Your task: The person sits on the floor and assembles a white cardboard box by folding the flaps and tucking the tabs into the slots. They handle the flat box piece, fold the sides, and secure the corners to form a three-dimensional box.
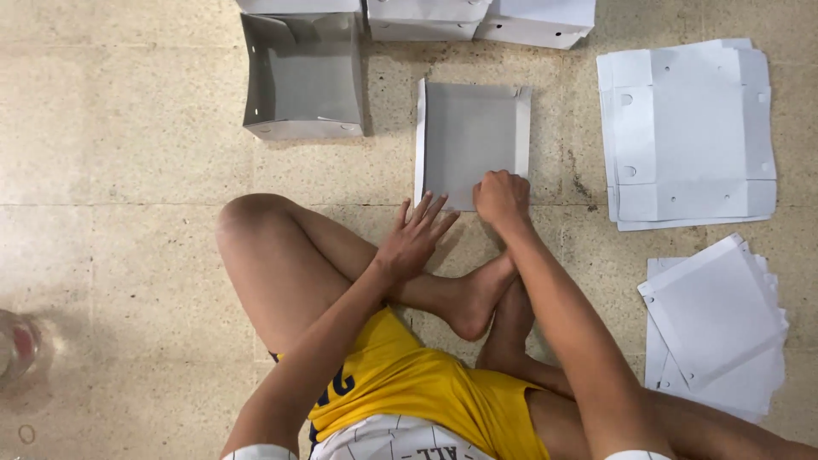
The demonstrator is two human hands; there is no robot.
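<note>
- near edge of the grey cardboard sheet [470,140] hidden under my right hand [502,198] and my left hand [415,238] fingertips
- three white boxes [481,19] cut off by top edge
- clear jar-like thing [17,345] cut by left edge, blurred (can't tell what)
- both my elbows cut off at bottom
- right-hand fingertips curled under, unseen

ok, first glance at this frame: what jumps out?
The two hands meeting at the near edge of a half-folded grey cardboard box blank on the floor: the right hand presses its corner in a closed grip, the left hand lies flat beside it. An open folded box stands upper left; stacks of flat white blanks lie right.
</note>
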